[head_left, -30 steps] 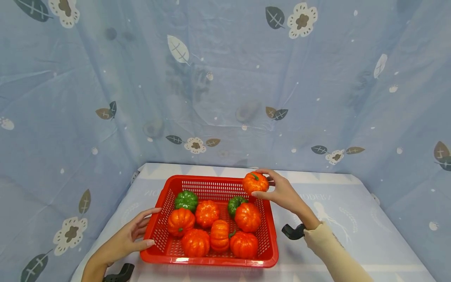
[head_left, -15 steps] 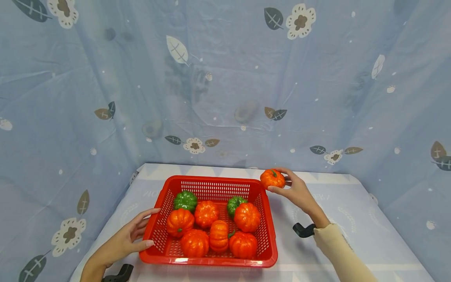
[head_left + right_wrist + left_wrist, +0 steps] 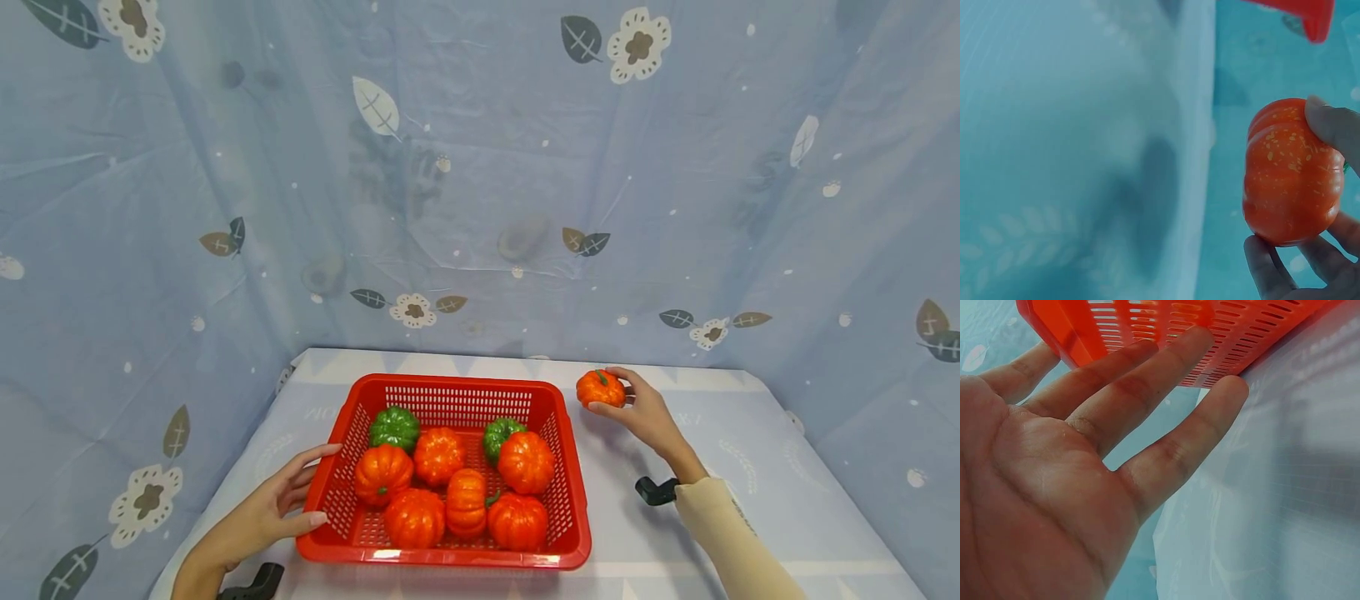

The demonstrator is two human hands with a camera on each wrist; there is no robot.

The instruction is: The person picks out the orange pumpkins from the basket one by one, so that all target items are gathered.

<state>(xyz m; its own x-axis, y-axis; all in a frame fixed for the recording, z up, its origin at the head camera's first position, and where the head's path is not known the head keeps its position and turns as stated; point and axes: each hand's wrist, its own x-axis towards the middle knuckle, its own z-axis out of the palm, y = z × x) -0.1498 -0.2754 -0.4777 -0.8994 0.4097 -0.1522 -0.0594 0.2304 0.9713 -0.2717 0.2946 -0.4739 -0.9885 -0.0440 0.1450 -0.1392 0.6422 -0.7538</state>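
Red basket (image 3: pixel 341 433): 1. Orange pumpkins: 7 total, 6 in basket (image 3: pixel 438 454), 1 outside (image 3: pixel 600 388). Green pumpkins (image 3: pixel 395 427): 2, both in basket. Hands: 2. Desk (image 3: pixel 750 467): 1.

Your right hand (image 3: pixel 651 414) has bare table (image 3: pixel 750 483) all around it. The red basket (image 3: pixel 558 417) stands to its left, full of pumpkins (image 3: pixel 465 492). Blue curtain (image 3: pixel 675 250) blocks the back.

A red slotted basket (image 3: pixel 352 417) holds orange and green pumpkins (image 3: pixel 440 454) (one orange pumpkin (image 3: pixel 600 388) speckled yellow) against blue flower-and-leaf-printed sheeting (image 3: pixel 480 183).
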